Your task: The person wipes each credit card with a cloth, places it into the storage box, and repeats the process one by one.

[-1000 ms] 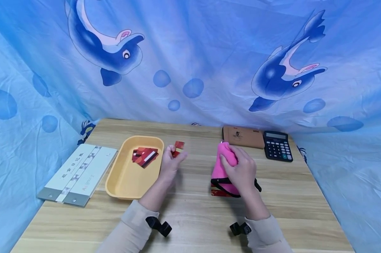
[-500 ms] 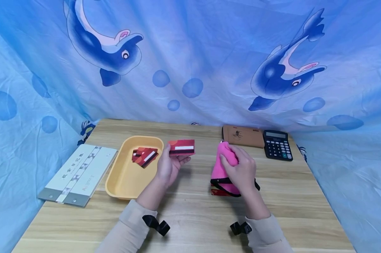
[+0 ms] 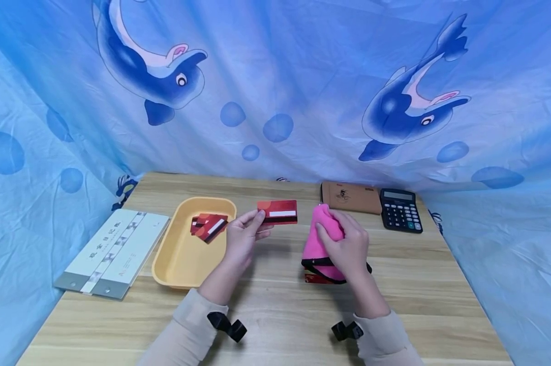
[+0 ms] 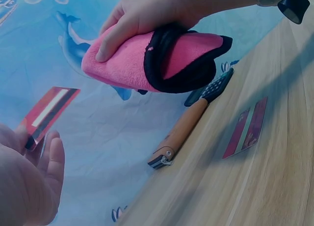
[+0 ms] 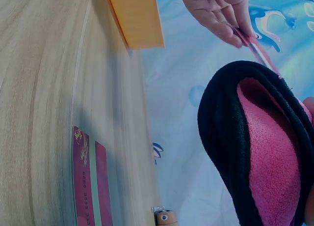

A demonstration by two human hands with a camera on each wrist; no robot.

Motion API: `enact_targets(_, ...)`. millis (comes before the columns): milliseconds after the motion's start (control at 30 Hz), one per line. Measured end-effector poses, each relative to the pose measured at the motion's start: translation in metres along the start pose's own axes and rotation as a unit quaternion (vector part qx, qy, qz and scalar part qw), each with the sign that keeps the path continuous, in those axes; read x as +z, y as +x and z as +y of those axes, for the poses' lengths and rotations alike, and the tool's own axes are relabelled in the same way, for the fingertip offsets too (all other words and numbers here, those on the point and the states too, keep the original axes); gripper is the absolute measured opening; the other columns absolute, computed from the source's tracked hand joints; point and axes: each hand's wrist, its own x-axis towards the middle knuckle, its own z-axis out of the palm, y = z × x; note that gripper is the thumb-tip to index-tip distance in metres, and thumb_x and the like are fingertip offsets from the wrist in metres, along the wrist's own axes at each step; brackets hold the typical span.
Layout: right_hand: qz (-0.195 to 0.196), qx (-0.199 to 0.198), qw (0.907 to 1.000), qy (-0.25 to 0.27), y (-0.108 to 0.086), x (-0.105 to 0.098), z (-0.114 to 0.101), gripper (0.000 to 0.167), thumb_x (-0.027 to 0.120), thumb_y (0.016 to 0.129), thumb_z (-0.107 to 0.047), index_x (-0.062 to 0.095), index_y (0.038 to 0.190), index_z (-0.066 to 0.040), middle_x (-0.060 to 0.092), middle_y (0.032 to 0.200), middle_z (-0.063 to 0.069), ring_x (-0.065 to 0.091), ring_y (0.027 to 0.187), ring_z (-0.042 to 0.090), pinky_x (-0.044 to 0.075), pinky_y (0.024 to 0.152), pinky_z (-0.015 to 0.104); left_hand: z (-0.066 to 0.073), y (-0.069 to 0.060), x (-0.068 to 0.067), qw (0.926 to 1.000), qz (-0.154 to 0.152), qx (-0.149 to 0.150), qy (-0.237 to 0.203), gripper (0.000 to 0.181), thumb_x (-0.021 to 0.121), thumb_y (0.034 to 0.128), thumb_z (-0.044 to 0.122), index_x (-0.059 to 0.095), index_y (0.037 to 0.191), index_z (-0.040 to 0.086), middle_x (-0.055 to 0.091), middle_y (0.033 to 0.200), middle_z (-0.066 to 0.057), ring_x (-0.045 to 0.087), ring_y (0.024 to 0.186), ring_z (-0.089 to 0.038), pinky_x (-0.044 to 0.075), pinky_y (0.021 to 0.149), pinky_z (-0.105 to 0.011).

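In the head view my left hand (image 3: 242,238) pinches a red bank card (image 3: 279,212) between thumb and fingers, above the table right of the yellow tray (image 3: 160,277). The card's white strip and black stripe face up. My right hand (image 3: 350,246) grips a bunched pink plush cloth (image 3: 315,244) with black edging. A second red bank card (image 3: 316,278) lies on the table below the cloth, partly hidden in the head view. In the left wrist view this card (image 4: 245,128) is fully visible, apart from the raised cloth (image 4: 122,61).
Several red cards (image 3: 210,226) overlap inside the yellow tray. To its left is a white and grey ledger (image 3: 115,249). A brown wallet (image 3: 353,198) and a black calculator (image 3: 401,211) sit along the table's back right, before a blue dolphin curtain (image 3: 275,76).
My left hand has turned its card so the striped side shows, and shifted it rightward towards the cloth. My right hand keeps its hold on the cloth, nearly still.
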Motion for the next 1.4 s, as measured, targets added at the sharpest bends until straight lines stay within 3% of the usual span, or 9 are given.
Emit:
enact_targets(200, -0.002, -0.004, 0.9999, 0.010, -0.002, 0.001, -0.005, 0.038, 0.085, 0.078, -0.015, 0.076, 0.113, -0.004, 0.076, 0.100, 0.012, 0.071, 0.082, 0.026, 0.057, 0.060, 0.043, 0.003, 0.000, 0.000, 0.9996, -0.003, 0.003, 0.029, 0.033, 0.069, 0.0964, 0.006, 0.065, 0.124, -0.011, 0.073, 0.105, -0.024, 0.075, 0.070, -0.018, 0.063, 0.066, -0.031)
enact_targets(433, -0.022, -0.024, 0.9992, 0.023, -0.003, 0.005, -0.014, 0.039, 0.085, 0.079, -0.018, 0.076, 0.115, -0.006, 0.076, 0.105, 0.011, 0.072, 0.087, 0.025, 0.060, 0.061, 0.042, 0.006, -0.007, 0.005, 0.9936, -0.063, 0.016, 0.092, 0.034, 0.061, 0.1006, 0.003, 0.059, 0.129, -0.014, 0.065, 0.116, -0.036, 0.076, 0.078, -0.020, 0.063, 0.076, -0.034)
enact_targets(633, -0.031, -0.018, 0.9994, 0.004, 0.002, 0.008, -0.017, 0.039, 0.085, 0.079, -0.020, 0.076, 0.113, -0.004, 0.075, 0.106, 0.013, 0.073, 0.089, 0.027, 0.060, 0.064, 0.045, 0.003, -0.014, 0.011, 0.9837, -0.106, 0.042, 0.138, 0.031, 0.061, 0.1001, 0.001, 0.060, 0.126, -0.017, 0.066, 0.114, -0.035, 0.074, 0.090, -0.035, 0.062, 0.079, -0.033)
enact_targets(900, -0.058, -0.032, 0.9975, -0.025, 0.005, 0.019, -0.034, 0.041, 0.084, 0.080, -0.023, 0.075, 0.115, -0.004, 0.075, 0.104, 0.014, 0.072, 0.087, 0.029, 0.060, 0.064, 0.044, -0.004, -0.018, 0.018, 0.9719, -0.127, 0.079, 0.182, 0.026, 0.063, 0.0981, -0.001, 0.065, 0.121, -0.014, 0.070, 0.110, -0.030, 0.074, 0.092, -0.034, 0.062, 0.081, -0.032)
enact_targets(1100, -0.080, -0.064, 0.9946, -0.015, 0.002, 0.028, -0.056, 0.040, 0.085, 0.079, -0.023, 0.075, 0.113, -0.005, 0.073, 0.096, 0.008, 0.068, 0.073, 0.022, 0.056, 0.054, 0.035, -0.005, -0.019, 0.019, 0.9548, -0.144, 0.104, 0.238, 0.029, 0.056, 0.0965, -0.006, 0.066, 0.123, -0.009, 0.072, 0.110, -0.024, 0.073, 0.093, -0.023, 0.060, 0.081, -0.025)
enact_targets(1233, -0.053, -0.045, 0.9969, -0.034, 0.006, 0.025, -0.050, 0.039, 0.085, 0.078, -0.019, 0.075, 0.113, -0.005, 0.074, 0.095, 0.011, 0.069, 0.073, 0.025, 0.057, 0.055, 0.037, -0.002, -0.018, 0.015, 0.9597, -0.159, 0.103, 0.207, 0.028, 0.055, 0.0999, -0.004, 0.063, 0.125, -0.014, 0.069, 0.113, -0.029, 0.073, 0.096, -0.032, 0.061, 0.085, -0.034)
enact_targets(1333, -0.022, -0.009, 0.9976, -0.064, 0.009, 0.021, -0.037, 0.039, 0.085, 0.078, -0.018, 0.076, 0.113, -0.006, 0.075, 0.097, 0.012, 0.071, 0.075, 0.028, 0.056, 0.055, 0.043, 0.000, -0.017, 0.011, 0.9665, -0.151, 0.096, 0.184, 0.028, 0.057, 0.1002, -0.004, 0.061, 0.124, -0.018, 0.068, 0.114, -0.033, 0.071, 0.097, -0.042, 0.061, 0.084, -0.035)
enact_targets(1400, -0.013, 0.006, 0.9967, -0.080, 0.010, 0.020, -0.032, 0.040, 0.086, 0.078, -0.020, 0.076, 0.113, -0.006, 0.075, 0.098, 0.011, 0.071, 0.077, 0.029, 0.056, 0.054, 0.044, 0.001, -0.017, 0.010, 0.9673, -0.144, 0.094, 0.186, 0.027, 0.058, 0.0997, -0.004, 0.062, 0.123, -0.017, 0.068, 0.112, -0.032, 0.071, 0.096, -0.044, 0.061, 0.082, -0.033)
